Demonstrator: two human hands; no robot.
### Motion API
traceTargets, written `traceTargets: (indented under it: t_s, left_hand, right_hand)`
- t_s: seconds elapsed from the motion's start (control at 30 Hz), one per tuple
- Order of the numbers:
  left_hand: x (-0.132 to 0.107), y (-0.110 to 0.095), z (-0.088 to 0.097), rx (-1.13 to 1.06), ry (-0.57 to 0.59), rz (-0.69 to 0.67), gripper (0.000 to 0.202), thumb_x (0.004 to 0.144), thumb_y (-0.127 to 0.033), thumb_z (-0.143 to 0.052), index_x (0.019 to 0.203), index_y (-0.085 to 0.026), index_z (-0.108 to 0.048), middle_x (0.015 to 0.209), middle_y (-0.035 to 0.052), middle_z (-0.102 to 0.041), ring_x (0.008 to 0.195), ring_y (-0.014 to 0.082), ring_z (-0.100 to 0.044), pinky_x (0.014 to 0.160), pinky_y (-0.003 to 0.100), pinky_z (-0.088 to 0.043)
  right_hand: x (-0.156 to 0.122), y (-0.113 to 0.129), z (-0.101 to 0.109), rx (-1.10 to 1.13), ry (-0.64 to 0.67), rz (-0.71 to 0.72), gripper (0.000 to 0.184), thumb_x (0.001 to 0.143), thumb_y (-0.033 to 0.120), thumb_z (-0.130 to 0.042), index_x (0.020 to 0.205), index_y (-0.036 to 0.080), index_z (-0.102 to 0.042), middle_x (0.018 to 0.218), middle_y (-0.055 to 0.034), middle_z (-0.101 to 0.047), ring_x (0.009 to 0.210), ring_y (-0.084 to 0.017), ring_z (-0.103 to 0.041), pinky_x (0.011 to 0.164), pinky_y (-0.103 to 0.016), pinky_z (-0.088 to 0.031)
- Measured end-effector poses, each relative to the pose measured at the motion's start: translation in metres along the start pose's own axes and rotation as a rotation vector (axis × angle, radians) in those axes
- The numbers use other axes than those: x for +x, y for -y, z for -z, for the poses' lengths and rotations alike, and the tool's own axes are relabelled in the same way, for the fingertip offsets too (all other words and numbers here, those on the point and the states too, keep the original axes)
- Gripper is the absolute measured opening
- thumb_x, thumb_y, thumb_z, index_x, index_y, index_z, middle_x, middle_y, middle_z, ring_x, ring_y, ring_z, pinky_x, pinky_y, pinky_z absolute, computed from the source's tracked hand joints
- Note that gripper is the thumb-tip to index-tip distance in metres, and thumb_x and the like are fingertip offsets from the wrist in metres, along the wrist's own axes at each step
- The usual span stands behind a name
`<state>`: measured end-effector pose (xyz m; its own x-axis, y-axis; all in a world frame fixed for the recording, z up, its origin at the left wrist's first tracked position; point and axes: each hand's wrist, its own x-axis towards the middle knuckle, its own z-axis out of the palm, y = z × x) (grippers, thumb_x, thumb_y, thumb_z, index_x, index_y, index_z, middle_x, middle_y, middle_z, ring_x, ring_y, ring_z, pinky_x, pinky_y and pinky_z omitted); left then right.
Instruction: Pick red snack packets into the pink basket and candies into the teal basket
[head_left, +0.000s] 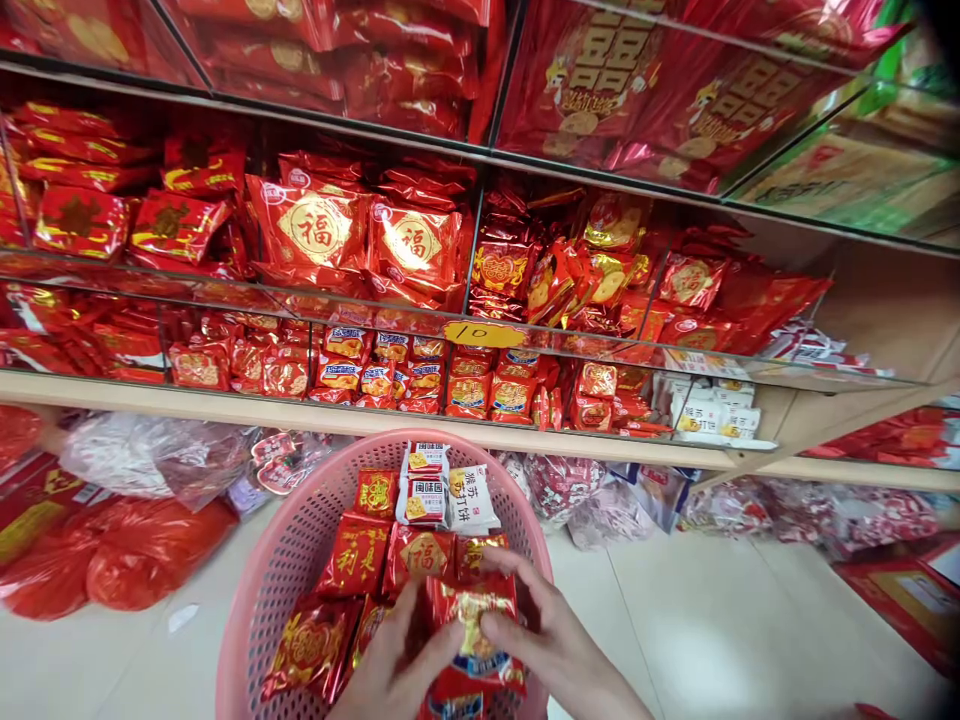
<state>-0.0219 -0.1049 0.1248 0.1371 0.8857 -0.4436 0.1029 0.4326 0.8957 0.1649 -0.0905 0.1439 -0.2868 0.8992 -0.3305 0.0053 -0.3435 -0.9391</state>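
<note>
My left hand [401, 650] and my right hand [544, 625] are both closed on a red snack packet [487, 600] with gold and blue print, thumbs on its front face. They hold it over the near right part of a pink perforated plastic basket [238, 610]. Inside the basket are a white packet [472, 500], two small white-and-navy packets [424, 502], and red packets with gold lettering, such as the one [352, 555] left of the middle. Another red packet [457, 705] shows just below the held one, partly cut off by the frame's lower edge.
Ahead, a shelf unit with clear dividers holds red snack packets [319, 228] in compartments. A yellow tag [480, 333] reading 10 hangs on the shelf front. Orange-red plastic bags [161, 555] lie on the floor to the left, and clear bags [611, 510] sit beneath the shelf.
</note>
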Motion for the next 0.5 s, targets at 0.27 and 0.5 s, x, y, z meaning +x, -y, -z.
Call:
traceTargets:
  t_s: [0.27,0.5]
  left_hand:
    - [-0.007,0.050,0.007,0.506,0.062,-0.158,0.071,0.077,-0.055,-0.052,0.135,-0.016,-0.041,0.136,0.0093,-0.051,0.126,0.0222,-0.047,0.108,0.038,-0.037]
    - [0.006,0.080,0.006,0.693,0.020,-0.345,0.060,0.079,-0.050,-0.050,0.131,-0.022,-0.047,0.125,0.0073,-0.061,0.111,0.0219,-0.060,0.090,0.031,-0.051]
  right_hand:
    - [-0.018,-0.059,-0.005,0.156,-0.015,0.008,0.047,0.071,0.046,-0.070,0.110,0.024,-0.059,0.114,-0.0069,-0.067,0.106,-0.026,-0.062,0.092,-0.037,-0.047]
    - [-0.017,-0.088,-0.018,0.159,-0.217,0.047,0.048,0.068,0.047,-0.071,0.108,0.023,-0.060,0.109,-0.0084,-0.069,0.100,-0.026,-0.064,0.089,-0.037,-0.049]
